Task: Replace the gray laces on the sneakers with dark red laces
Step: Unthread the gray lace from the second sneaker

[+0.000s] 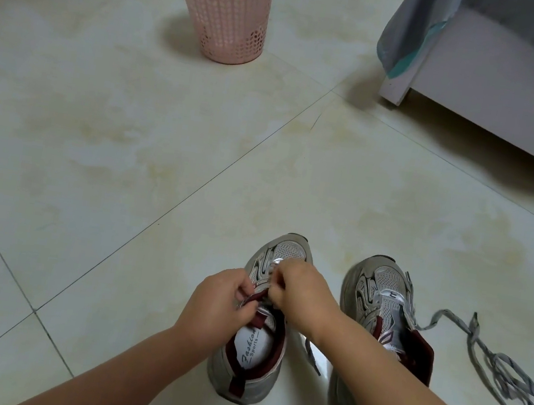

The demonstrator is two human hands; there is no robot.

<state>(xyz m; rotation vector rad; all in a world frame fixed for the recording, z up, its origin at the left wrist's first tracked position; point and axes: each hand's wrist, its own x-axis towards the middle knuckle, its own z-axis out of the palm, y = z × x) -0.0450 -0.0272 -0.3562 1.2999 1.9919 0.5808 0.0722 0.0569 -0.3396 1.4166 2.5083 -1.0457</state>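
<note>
While both sneakers sit side by side on the floor (131, 135), toes away from me, I'm on the left sneaker (252, 348): left hand (222, 302) fingers pinch the dark red tongue edge, right hand (301, 293) fingers curl on a gray lace at the eyelets. Right sneaker (378, 307) just beside it, gray lace (492, 368) pulled loose, trailing in a tangle on the tile to its right. Uppers gray mesh, dark red collars. Floor is glossy cream tile. Pink mesh basket (227, 8) far ahead; white furniture (502, 81) with draped gray cloth (417, 27) at far right.
</note>
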